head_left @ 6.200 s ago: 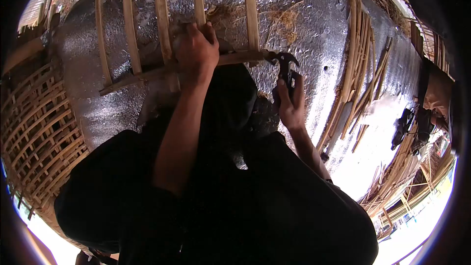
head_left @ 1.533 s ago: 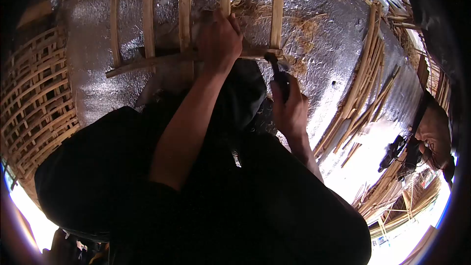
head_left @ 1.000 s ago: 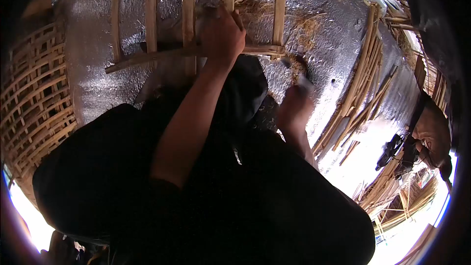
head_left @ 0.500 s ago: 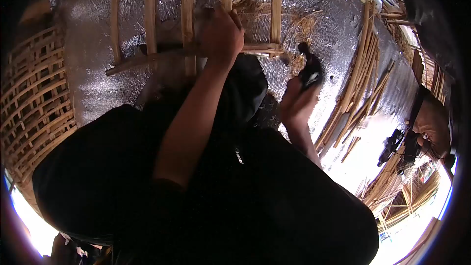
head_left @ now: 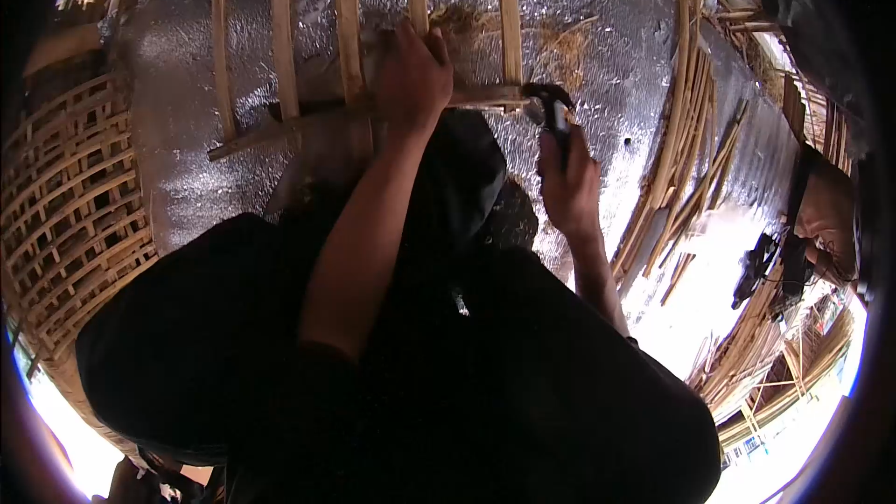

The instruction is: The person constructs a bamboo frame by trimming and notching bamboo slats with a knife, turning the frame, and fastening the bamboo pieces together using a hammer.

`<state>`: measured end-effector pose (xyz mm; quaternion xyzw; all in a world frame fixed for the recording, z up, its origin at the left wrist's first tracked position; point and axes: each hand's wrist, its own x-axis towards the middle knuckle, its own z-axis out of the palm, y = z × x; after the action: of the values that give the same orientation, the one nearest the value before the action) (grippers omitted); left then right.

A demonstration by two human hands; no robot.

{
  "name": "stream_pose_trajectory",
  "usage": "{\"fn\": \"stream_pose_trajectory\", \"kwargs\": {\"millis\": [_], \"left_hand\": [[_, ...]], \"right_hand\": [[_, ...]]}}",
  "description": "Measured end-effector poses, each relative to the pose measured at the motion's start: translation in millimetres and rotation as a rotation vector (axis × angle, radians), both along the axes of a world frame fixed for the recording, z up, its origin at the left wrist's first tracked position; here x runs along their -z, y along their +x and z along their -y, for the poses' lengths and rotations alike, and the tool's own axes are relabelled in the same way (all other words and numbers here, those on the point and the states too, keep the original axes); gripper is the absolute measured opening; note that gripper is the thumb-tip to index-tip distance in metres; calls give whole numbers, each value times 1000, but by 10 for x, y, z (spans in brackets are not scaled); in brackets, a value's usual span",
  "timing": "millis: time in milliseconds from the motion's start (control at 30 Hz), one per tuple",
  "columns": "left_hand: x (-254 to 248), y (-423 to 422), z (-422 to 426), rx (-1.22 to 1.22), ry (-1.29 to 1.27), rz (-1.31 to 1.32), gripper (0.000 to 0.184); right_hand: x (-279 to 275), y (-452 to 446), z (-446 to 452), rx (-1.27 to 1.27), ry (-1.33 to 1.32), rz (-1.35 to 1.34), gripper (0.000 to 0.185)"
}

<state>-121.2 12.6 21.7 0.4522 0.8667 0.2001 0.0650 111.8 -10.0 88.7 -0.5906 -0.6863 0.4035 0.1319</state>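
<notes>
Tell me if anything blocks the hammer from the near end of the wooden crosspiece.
Nothing visible does. The hammer, in the right hand, has its head right by that end of the wooden crosspiece. The left hand covers the crosspiece farther left, outside the gap.

Floor: I see a shiny, crinkly silver sheet [head_left: 616,65] in front of me.
Straw: Dry brown bits [head_left: 565,51] lie on the silver.
Left side: A woven wood panel [head_left: 79,191] with lots of little holes is near me.
Right side: I see long, thin sticks [head_left: 686,103] in a bunch.
Light: White glare [head_left: 695,308] is very bright low on my right.
</notes>
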Motion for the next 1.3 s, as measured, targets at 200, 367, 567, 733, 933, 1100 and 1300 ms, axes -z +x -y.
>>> {"fn": "stream_pose_trajectory", "kwargs": {"millis": [200,367,567,733,933,1100,1300], "left_hand": [[47,-199,-188,-71,-79,299,56],[223,-402,-617,-144,21,576,57],[115,-460,-886,-207,-28,533,54],[-367,-697,-829,-39,77,325,52],[-1076,-1307,-1073,205,-141,279,60],[-1409,-1702,-1040,415,-183,275,59],[-1620,-1694,-611,556,-508,246,69]], "right_hand": [[526,644,94,98,373,240,33],[605,721,165,-20,339,369,36],[834,744,171,-28,501,351,31],[883,758,209,11,470,362,39],[740,682,191,61,510,341,38],[754,701,223,105,518,295,39],[761,730,225,106,515,290,37]]}}
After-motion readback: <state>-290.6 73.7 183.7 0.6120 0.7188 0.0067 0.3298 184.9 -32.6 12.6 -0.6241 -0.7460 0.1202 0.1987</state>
